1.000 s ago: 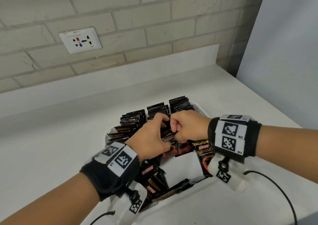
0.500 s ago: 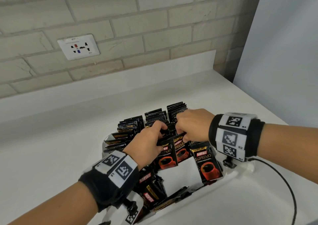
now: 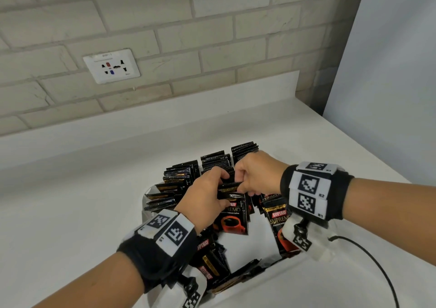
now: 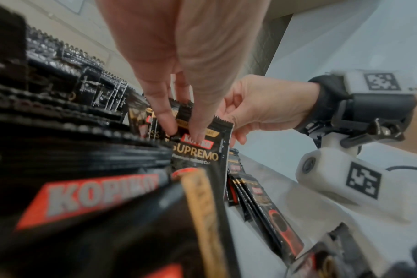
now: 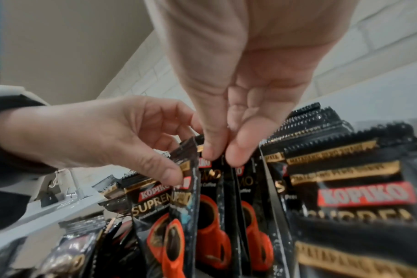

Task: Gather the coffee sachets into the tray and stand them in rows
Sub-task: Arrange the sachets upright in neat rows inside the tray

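Head view: on the white countertop (image 3: 283, 128), the tray (image 3: 243, 251) holds rows of Kopiko sachets (image 3: 214, 160) along its far edge.

Left wrist view: the left hand (image 4: 179, 62) pinches a front sachet (image 4: 202, 150) by its top.

Right wrist view: the right hand (image 5: 238, 75) pinches neighbouring sachets (image 5: 229, 180). Released early, these could topple forward, judging by their lean.

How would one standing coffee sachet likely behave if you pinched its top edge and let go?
Probably floppy: the coffee sachet is a thin flat foil packet, and both the left hand and right hand pinch sachet tops. Likely light. Apt to tip: sachets nearer the tray front lean or lie flat.
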